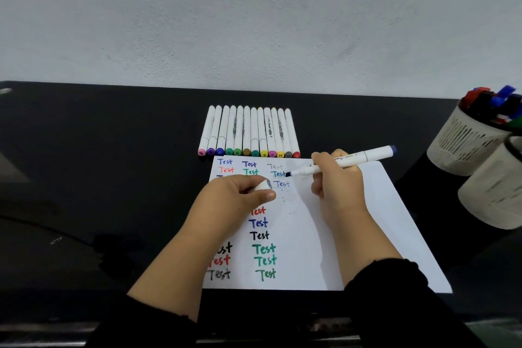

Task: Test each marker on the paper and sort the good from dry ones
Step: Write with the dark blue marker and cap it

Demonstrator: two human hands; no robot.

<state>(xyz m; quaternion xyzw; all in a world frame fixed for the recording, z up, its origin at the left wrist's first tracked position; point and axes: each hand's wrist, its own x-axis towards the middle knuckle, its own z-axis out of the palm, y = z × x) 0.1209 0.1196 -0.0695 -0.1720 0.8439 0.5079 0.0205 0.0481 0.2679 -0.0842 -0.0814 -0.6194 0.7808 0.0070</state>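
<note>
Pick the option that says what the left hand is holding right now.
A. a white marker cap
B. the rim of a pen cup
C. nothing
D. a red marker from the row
A: the left hand pinches a white marker cap over the paper, while the right hand holds the uncapped marker.

Even, soft indoor light; faint shadows fall beneath both hands onto the white sheet of paper (367, 220). Wide-angle bending and slight blur toward the edges, right of the hands
</note>
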